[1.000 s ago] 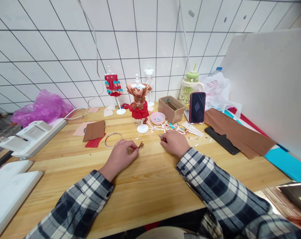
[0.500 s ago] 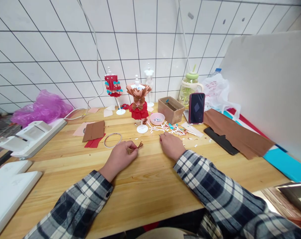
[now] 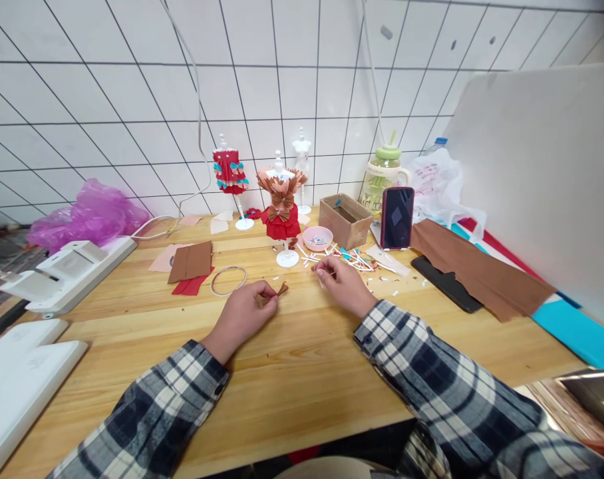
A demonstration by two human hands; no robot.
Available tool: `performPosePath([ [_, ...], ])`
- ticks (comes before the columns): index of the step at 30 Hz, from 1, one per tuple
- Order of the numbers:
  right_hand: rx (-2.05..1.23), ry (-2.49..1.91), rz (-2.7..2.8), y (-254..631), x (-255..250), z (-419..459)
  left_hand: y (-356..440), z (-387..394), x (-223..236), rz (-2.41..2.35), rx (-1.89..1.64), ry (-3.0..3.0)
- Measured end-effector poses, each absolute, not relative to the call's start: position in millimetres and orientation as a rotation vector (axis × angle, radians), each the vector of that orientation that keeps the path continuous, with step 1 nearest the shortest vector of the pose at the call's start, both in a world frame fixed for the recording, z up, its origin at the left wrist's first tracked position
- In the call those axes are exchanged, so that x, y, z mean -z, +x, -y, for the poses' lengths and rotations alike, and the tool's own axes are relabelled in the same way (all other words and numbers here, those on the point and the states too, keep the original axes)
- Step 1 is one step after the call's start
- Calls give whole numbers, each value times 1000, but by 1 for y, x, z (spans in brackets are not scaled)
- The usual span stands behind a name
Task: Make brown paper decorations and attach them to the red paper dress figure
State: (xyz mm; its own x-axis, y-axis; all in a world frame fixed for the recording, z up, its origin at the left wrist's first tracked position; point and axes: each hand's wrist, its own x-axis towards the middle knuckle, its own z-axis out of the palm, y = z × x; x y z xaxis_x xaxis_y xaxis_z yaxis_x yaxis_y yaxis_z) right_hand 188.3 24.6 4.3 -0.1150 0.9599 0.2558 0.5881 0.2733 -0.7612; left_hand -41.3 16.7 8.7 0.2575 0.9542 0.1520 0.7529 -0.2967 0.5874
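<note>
My left hand rests on the table with thumb and fingers pinched on a small brown folded paper piece; its pleated end sticks out past the fingertips. My right hand is held to the right of it with fingers closed. Something small shows at its fingertips, too small to name. Just beyond both hands stands a white mini dress form wearing a red skirt and brown pleated paper bows. White paper strips lie scattered past my right hand.
Behind are a pink bowl, a cardboard box, a propped phone and another dressed form. To the left lie a metal ring, brown paper and a power strip. A black stapler-like object lies right.
My right hand has turned so that its thumb and fingertips show, pinched together, and the dark tip at its fingers has gone from sight. My left hand keeps its hold, nearly still.
</note>
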Motion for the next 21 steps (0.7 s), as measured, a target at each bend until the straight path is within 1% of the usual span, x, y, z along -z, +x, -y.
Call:
performPosePath([
  [7,-992,-1250,1785,157,-1,-5,-30,-16,0,-1418,-860,1766],
  [13,-1238,-1159,1506,143,7,-1,-24,-11,-3,-1342,-932,1681],
  [16,-1268,-1129,1408,142,10,-2,-22,-7,-4,-1314,-938,1692],
  [21,-1223,-1128,1426,140,14,-3,-21,-5,-5,-1315,-928,1701],
])
